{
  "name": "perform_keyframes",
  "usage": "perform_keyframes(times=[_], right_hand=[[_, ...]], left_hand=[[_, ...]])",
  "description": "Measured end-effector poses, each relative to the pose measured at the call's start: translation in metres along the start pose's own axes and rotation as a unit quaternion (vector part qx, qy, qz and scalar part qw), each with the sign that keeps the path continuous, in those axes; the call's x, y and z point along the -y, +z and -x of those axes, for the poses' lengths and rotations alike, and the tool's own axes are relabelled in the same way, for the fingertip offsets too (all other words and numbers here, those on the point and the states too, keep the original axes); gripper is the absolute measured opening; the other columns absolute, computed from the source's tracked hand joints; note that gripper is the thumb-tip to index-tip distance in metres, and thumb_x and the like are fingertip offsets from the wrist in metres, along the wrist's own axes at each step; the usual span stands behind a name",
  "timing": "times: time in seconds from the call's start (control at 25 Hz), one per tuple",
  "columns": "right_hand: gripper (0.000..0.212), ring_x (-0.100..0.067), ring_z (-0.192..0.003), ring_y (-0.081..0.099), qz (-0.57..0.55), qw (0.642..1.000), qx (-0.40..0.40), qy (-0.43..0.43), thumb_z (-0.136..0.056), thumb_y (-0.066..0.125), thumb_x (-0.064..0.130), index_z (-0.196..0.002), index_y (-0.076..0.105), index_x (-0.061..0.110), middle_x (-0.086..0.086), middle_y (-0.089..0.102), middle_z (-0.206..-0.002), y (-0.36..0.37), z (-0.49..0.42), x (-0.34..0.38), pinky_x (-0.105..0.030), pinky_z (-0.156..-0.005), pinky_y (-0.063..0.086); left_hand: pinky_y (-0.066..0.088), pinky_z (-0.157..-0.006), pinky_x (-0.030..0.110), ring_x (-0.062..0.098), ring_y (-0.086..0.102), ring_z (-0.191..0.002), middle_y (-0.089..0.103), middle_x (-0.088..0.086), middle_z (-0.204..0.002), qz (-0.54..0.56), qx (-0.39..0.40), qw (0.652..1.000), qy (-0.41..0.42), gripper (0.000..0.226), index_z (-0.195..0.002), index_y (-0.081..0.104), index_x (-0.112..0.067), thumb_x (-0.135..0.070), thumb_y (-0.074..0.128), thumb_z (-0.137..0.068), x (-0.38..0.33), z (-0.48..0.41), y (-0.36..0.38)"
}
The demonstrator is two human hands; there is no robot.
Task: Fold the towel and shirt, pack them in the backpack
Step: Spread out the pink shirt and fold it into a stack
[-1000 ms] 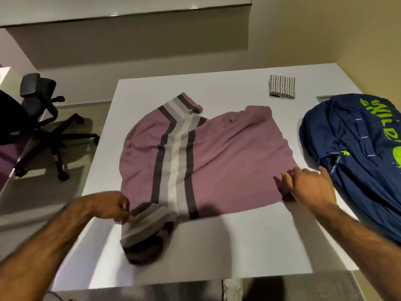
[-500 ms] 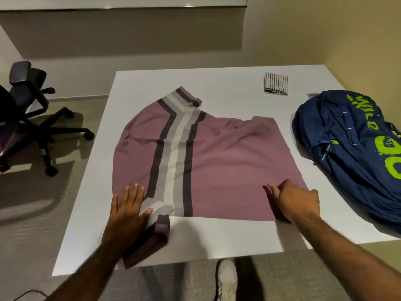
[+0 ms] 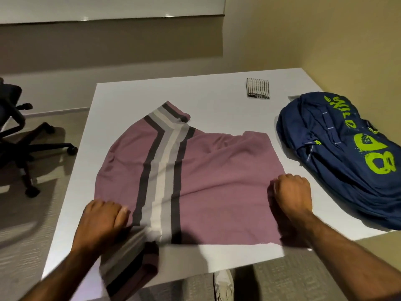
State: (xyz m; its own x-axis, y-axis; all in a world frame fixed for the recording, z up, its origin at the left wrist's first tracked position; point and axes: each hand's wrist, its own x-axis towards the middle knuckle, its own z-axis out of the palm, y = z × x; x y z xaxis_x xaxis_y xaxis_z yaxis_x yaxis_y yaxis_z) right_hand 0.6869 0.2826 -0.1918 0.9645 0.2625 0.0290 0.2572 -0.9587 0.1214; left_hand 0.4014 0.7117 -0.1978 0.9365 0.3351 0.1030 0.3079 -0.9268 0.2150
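**Both hands gripping the shirt on the table**

Far left on my feed: a black office chair (image 3: 19, 135) on the floor, well apart from the white table (image 3: 206, 88).

Left hand (image 3: 104, 222): fingers curled, knuckles up, at the near-left part of the shirt (image 3: 217, 181). I read it as gripping the cloth right beside the stripes, thumb against the fabric.

The shirt is mauve with a dark, grey and white stripe band, and it is spread flat across the middle of the table, wrinkled toward the far right. One sleeve (image 3: 130, 263) hangs over the near table edge below the left hand. The other sleeve is at the far end, folded over at its tip.

A light shoe (image 3: 223, 283) shows on the floor under the near edge.

The towel (image 3: 258, 88) is striped, already folded into a small square, and lies at the far side of the table, apart from the shirt.

Right hand (image 3: 291, 196): closed like a fist on the shirt's near-right edge, fingers tucked under. It looks to me like it has hold of the cloth there.

The backpack (image 3: 347, 161) is navy with lime-green print and lies flat on the table's right side, near the right hand, not touching the shirt. I can't tell if it is zipped.
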Motion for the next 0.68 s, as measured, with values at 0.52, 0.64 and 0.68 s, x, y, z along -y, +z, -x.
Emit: perform_keyframes(times=[0.52, 0.64, 0.68], right_hand=[[0.044, -0.031, -0.103, 0.055, 0.016, 0.961, 0.13, -0.242, -0.092, 0.051, 0.011, -0.135, 0.053, 0.018, -0.011, 0.062, -0.112, 0.015, -0.26, 0.011, -0.039, -0.078, 0.045], [0.015, -0.022, -0.091, 0.05, 0.048, 0.931, 0.184, -0.313, -0.091, 0.054, 0.015, -0.105, 0.06, 0.018, -0.005, 0.064, -0.103, 0.007, -0.278, 0.015, -0.037, -0.077, 0.045], [0.013, -0.023, -0.092, 0.052, 0.07, 0.93, 0.187, -0.308, -0.09, 0.055, 0.016, -0.102, 0.06, 0.017, -0.005, 0.064, -0.103, -0.001, -0.288, 0.014, -0.037, -0.077, 0.043]], left_hand=[[0.045, -0.108, 0.047, 0.033, 0.057, -0.125, 0.054, 0.005, -0.149, -0.111, 0.087, 0.99, 0.027, 0.052, -0.148, 0.051, -0.032, -0.017, 0.052, -0.097, -0.05, -0.375, 0.052], [0.028, -0.119, 0.047, 0.027, 0.05, -0.131, 0.055, 0.003, -0.145, -0.158, 0.121, 0.973, 0.116, 0.041, -0.137, 0.059, -0.03, -0.023, 0.05, -0.098, -0.056, -0.421, 0.082], [0.016, -0.124, 0.046, 0.027, 0.049, -0.131, 0.058, 0.004, -0.139, -0.183, 0.108, 0.969, 0.124, 0.034, -0.129, 0.064, -0.027, -0.024, 0.051, -0.098, -0.052, -0.429, 0.087]])
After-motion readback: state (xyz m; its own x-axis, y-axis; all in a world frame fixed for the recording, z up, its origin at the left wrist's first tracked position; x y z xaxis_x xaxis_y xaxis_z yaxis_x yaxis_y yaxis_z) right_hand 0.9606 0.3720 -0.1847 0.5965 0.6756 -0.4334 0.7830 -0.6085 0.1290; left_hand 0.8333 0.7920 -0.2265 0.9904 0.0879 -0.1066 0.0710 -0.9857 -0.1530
